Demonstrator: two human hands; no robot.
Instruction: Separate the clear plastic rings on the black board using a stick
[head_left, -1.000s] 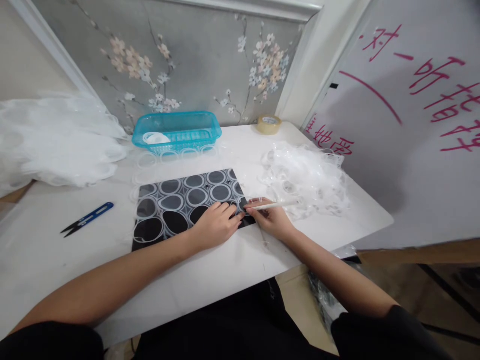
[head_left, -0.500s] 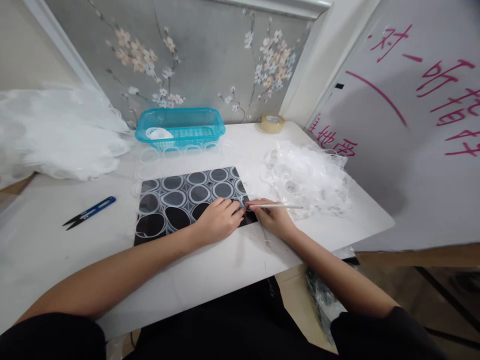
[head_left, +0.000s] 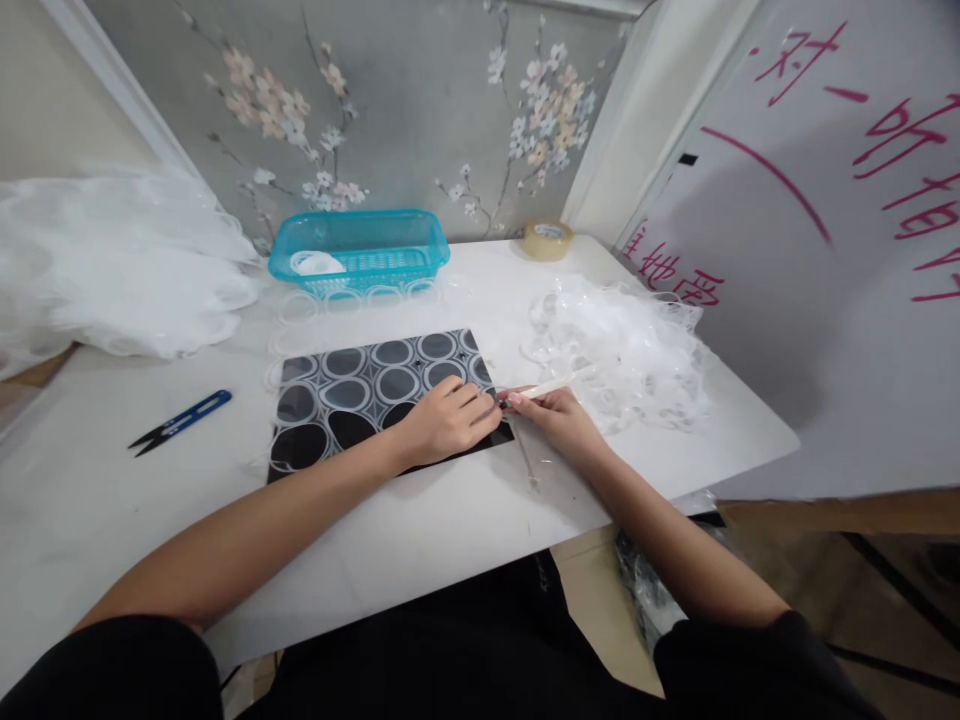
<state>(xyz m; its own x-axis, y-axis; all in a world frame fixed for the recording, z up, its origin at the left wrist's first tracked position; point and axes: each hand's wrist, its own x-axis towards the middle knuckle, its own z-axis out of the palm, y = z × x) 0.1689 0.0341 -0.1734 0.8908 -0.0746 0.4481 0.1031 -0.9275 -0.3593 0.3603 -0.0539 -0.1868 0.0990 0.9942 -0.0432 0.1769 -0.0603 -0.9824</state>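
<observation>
Towards the front edge of the white table [head_left: 420, 520], right of its middle, a black board [head_left: 498, 435] lay flat and slightly askew. Rows of pale rings [head_left: 373, 385] covered most of it, some spilling past its left edge. The left hand [head_left: 446, 425] rested over the board's front right part, fingers curled and close together; whether their tips gripped anything could not be told. The right hand [head_left: 559, 415] was just beside it, at the board's right edge, with thumb and fingers clamped on a slim white tool [head_left: 559, 381]. Its dark tip pointed at the left fingertips, and its other end slanted up to the right.

Along the table's right side, behind the right hand, sat a heap of clear ring sheets [head_left: 622, 350]. Near the back right corner stood a roll of tape [head_left: 547, 241]. A blue basket [head_left: 375, 230] occupied the back edge, left of the tape, holding white pieces [head_left: 315, 263]. At the table's back left was a large white pile [head_left: 112, 265], and between it and the front edge lay blue-handled snips [head_left: 184, 422], well apart from both hands.
</observation>
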